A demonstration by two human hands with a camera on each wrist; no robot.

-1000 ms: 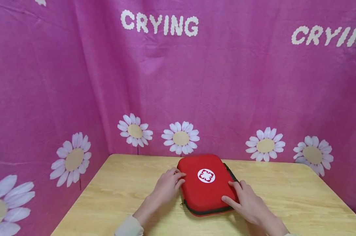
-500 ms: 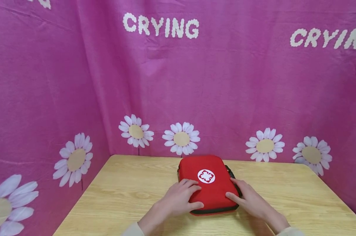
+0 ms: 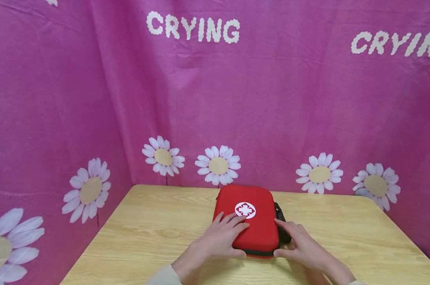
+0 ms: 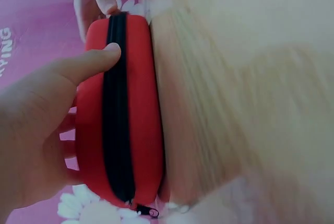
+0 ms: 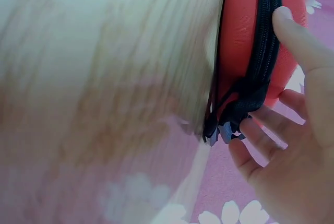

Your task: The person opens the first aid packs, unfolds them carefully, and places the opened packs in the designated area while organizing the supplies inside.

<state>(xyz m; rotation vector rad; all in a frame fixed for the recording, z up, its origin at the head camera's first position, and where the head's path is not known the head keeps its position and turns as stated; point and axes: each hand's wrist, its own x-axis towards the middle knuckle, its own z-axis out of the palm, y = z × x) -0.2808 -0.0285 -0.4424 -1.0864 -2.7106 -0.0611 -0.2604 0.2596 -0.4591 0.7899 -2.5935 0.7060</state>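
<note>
A red first-aid kit [image 3: 256, 231] with a round white emblem lies flat near the middle of the table. My left hand [image 3: 220, 239] rests on its lid, fingers spread over the near left part. In the left wrist view the left thumb [image 4: 99, 62] touches the black zipper [image 4: 117, 114] along the front side. At the right near corner is my right hand [image 3: 304, 247], its thumb [image 5: 287, 20] against the zipper band and its other fingers loosely bent beside the black strap [image 5: 250, 98]. A zipper pull [image 4: 146, 211] hangs at one end. The kit is closed.
A light wood table [image 3: 158, 221] carries the kit. Pink cloth [image 3: 271, 99] with printed daisies and white letters hangs behind and to the left, close to the table's back edge.
My left hand has moved from the kit's left side onto its lid. The kit has turned slightly and sits straighter. My right thumb has slid from the lid to the front edge.
</note>
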